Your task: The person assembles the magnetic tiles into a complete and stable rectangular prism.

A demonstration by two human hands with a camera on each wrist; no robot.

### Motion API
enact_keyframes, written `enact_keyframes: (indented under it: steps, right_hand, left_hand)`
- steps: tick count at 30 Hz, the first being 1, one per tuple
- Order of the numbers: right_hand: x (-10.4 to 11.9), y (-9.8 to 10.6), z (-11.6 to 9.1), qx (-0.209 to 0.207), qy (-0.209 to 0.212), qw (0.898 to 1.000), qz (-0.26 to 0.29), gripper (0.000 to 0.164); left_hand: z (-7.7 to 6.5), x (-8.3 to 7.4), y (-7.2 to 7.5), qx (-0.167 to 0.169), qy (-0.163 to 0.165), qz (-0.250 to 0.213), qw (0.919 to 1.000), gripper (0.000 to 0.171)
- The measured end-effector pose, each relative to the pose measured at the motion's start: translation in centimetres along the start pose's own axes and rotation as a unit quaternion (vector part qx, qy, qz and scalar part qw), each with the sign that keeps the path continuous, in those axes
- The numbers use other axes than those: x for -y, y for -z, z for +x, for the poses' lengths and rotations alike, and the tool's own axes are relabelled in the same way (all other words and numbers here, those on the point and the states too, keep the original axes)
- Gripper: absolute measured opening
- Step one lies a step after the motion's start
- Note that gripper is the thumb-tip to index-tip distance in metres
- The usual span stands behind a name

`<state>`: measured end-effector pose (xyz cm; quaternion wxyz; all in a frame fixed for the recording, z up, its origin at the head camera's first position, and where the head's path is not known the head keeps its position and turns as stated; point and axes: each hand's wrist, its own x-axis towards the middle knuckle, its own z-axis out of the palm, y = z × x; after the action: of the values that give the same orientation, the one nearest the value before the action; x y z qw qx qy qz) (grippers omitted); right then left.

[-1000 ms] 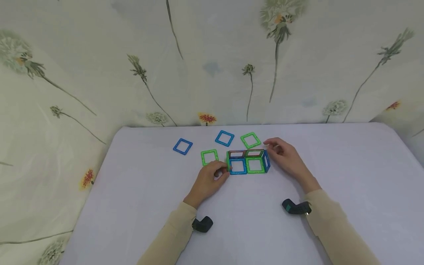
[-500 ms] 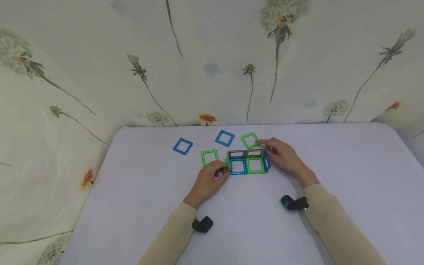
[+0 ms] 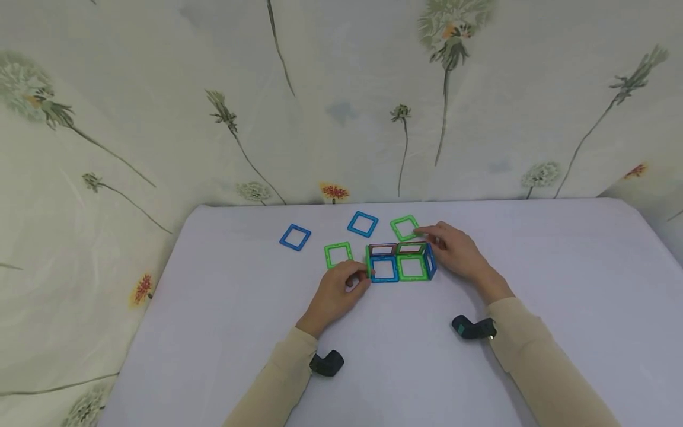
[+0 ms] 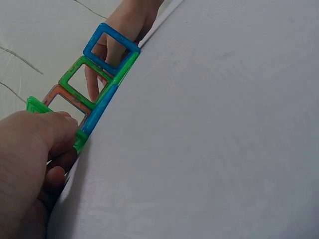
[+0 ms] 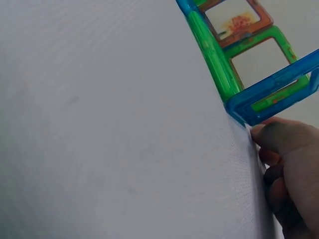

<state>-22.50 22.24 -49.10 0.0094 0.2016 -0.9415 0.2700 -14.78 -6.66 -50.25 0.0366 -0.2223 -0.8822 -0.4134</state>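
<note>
Square magnetic tiles form a low open structure. Its blue tile [image 3: 384,269] and green tile [image 3: 411,268] lie flat side by side, with a brownish-red tile [image 4: 58,91] and a green tile [image 4: 68,93] upright behind them. A blue tile [image 4: 93,41] stands at its right end. My left hand [image 3: 338,290] pinches the upright green tile [image 3: 367,261] at its left end, covering part of it. My right hand [image 3: 459,252] reaches past the blue end, index finger straight and touching a loose green tile [image 3: 404,228] behind the structure.
Loose on the white-covered table [image 3: 395,367] lie two blue tiles, one farther left [image 3: 295,237] and one at the back [image 3: 363,224], plus a green tile [image 3: 338,254] beside my left hand. A flower-patterned cloth [image 3: 341,142] hangs behind the table.
My right hand has moved left, its index finger stretching out onto the loose green tile, which has shifted slightly right. My left hand has stayed at the structure's left end.
</note>
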Motion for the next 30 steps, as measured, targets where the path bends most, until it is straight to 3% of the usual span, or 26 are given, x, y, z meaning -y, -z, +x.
enact_keyframes:
  steps: [11,16,25,30]
  right_hand:
    - [-0.4,-0.6,-0.2,-0.049,-0.001,0.999,0.015,0.023]
    - [-0.8,-1.2,-0.5,-0.099,-0.024,0.994,0.041,0.015]
    - [-1.0,-1.3,-1.0,-0.175,-0.068,0.973,0.136,0.023]
    - [-0.8,-1.0,-1.1,-0.207,-0.113,0.948,0.212,0.028]
  left_hand:
    - [0.0,0.0,-0.1,0.000,0.005,0.001,1.0000,0.019]
    - [0.0,0.0,0.0,0.000,0.003,-0.001,1.0000,0.020]
    - [0.0,-0.1,0.1,-0.001,-0.003,-0.001,1.0000,0.019]
    - [0.1,-0.1,0.1,0.001,0.000,-0.002,1.0000,0.019]
